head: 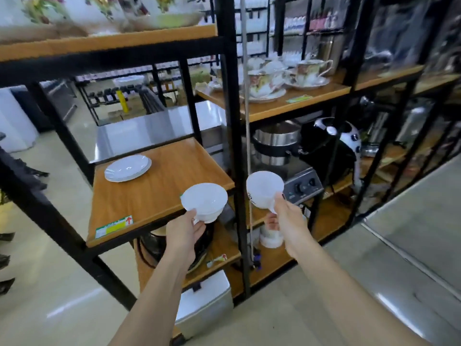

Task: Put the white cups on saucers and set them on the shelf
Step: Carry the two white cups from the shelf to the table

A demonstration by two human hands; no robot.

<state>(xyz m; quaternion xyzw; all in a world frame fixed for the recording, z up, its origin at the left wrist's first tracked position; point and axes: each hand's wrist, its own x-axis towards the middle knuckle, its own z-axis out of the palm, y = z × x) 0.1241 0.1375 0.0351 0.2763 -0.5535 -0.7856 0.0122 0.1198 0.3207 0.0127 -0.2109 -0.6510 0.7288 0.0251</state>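
Note:
Each of my hands holds a white cup in front of a black-framed rack. My left hand [185, 231] grips one white cup [204, 202] by its handle, upright, just past the front right corner of the wooden shelf [159, 193]. My right hand [287, 216] holds the other white cup [264, 189], tilted towards me, in front of the black upright post. A small stack of white saucers [127, 168] lies at the back left of that shelf, apart from both cups.
A black post [237, 156] stands between the two cups. Flowered cups and saucers [287, 78] fill the upper right shelf. Appliances [301, 181] sit on the lower right shelf, and a steel box [204, 303] stands on the floor below.

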